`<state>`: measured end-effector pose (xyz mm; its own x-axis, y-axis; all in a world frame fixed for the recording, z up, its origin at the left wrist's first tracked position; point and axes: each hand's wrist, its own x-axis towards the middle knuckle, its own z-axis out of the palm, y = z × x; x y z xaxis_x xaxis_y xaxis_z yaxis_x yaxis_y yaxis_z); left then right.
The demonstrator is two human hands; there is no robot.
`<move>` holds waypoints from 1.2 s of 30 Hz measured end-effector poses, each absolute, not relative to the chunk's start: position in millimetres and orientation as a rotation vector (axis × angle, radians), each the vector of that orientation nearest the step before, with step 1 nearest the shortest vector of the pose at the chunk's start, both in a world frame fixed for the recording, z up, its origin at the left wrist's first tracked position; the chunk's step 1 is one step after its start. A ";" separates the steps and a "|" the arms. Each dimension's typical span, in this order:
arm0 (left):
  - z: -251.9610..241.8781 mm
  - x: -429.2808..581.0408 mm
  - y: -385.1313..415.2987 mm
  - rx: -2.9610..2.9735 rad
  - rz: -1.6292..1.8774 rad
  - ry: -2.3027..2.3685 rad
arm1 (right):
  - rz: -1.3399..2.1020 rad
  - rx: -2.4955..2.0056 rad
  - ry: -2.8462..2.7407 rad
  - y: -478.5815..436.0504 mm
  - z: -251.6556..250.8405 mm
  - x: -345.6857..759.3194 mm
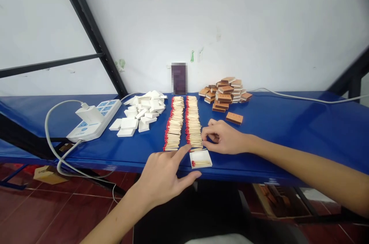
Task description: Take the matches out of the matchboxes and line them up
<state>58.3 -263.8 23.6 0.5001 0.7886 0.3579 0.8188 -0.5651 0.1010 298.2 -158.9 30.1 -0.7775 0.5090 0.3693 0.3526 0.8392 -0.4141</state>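
My left hand [163, 172] is open, with its index finger stretched to the red heads at the near end of the right-hand row of matches [193, 121]. Its thumb points toward a white matchbox tray [201, 152], which lies at the table edge with a few matches inside. At the other end of those same matches, my right hand [223, 136] has its fingers curled and thumb and index drawn together; what is between the tips is too small to make out. A second row of matches [174, 122] lies parallel on the left.
White inner trays [144, 109] are heaped on the left, beside a power strip [98, 119] with a plugged charger and looping cable. Brown matchbox sleeves [225, 94] are piled at the back right, with one single sleeve [234, 118] nearer. A blurred dark rectangle [179, 78] leans against the wall.
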 end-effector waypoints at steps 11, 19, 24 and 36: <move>16.0 35.0 -256.7 -2.763 -0.810 -1.176 | 0.486 -0.480 -2.588 -163.8 27.3 299.9; 17.4 31.5 -254.9 -2.795 -0.914 -1.162 | 0.486 -0.419 -2.589 -168.4 28.5 297.6; 16.2 29.1 -253.5 -2.841 -0.976 -1.195 | 0.476 -0.389 -2.614 -172.5 28.7 296.3; 13.7 28.7 -258.2 -2.847 -0.884 -1.167 | 0.449 -0.356 -2.600 -172.1 24.6 297.9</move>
